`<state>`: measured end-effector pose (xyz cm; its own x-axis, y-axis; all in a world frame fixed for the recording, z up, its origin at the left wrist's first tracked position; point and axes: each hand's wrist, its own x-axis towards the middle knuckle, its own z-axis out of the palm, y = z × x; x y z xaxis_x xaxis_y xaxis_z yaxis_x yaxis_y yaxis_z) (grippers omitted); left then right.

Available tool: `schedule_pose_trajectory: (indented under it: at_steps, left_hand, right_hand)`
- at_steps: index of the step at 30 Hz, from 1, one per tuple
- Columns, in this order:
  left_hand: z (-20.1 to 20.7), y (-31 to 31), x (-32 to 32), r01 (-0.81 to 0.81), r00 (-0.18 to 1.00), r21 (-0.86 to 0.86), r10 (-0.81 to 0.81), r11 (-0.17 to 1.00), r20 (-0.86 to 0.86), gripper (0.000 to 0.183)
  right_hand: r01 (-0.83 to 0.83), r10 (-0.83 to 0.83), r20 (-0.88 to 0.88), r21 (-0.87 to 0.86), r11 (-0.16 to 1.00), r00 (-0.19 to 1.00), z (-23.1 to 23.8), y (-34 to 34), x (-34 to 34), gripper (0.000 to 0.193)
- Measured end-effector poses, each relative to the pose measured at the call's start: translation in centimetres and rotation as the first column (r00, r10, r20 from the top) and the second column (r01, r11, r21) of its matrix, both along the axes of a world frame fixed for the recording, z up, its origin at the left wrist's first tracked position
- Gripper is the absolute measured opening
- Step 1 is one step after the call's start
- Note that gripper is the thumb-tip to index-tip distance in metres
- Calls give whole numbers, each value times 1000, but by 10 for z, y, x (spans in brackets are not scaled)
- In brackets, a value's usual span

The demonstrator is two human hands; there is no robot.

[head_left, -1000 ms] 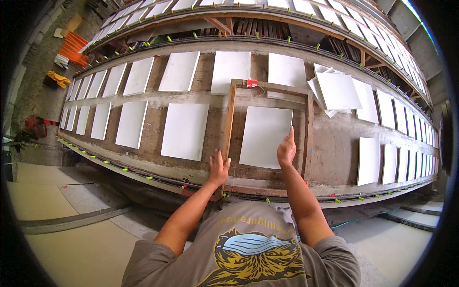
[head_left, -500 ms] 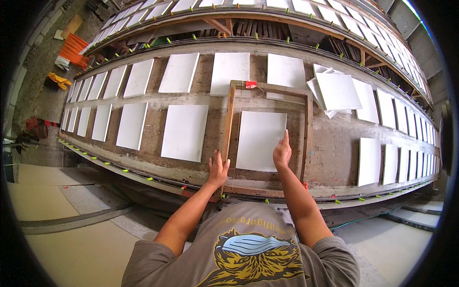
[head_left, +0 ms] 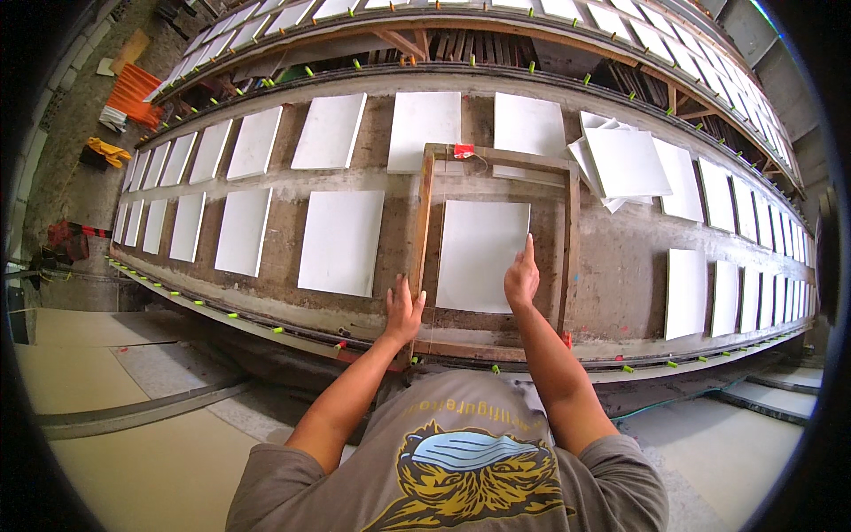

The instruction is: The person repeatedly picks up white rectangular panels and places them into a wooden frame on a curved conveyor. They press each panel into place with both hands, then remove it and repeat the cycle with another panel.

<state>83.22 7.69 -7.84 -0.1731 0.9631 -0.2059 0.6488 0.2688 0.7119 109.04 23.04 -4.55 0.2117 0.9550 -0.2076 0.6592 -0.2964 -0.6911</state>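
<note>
A wooden frame [head_left: 572,239] with a red tag [head_left: 464,151] on its far bar lies on the long table. Inside its outline sits a white rectangular panel [head_left: 484,255], flat. My left hand [head_left: 403,312] rests on the near part of the frame's left bar, fingers stretched out and thumb apart. Along the panel's right edge my right hand [head_left: 522,277] lies with its index finger straight against that edge, pointing away from me. The other fingers of this hand are partly hidden. The frame's far bar crosses over the near ends of two panels in the far row.
White panels stand in two rows along the table, such as a panel [head_left: 341,243] left of the frame. A loose stack of panels [head_left: 628,164] sits at the far right. Small green pegs [head_left: 232,316] line the table edges. Beyond is another panel-covered table [head_left: 514,40].
The view has shifted slightly, so the table sits a little higher in the picture. Both hands keep nearly the same places at the frame and panel.
</note>
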Motion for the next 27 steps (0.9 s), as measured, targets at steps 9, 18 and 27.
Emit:
schedule_pose_trajectory:
  at_steps: [9,18,27]
  left_hand:
    - [6,3,0,-3,1000,-13,3,1000,20,78]
    - [7,4,1,3,1000,-29,-2,1000,16,80]
    - [4,2,1,-4,1000,-7,4,1000,23,80]
  right_hand:
    - [4,-9,168,29,1000,986,1,-3,-10,52]
    - [-36,0,357,95,995,934,-24,-4,-5,56]
    - [-458,340,463,169,873,819,0,28,-16,86]
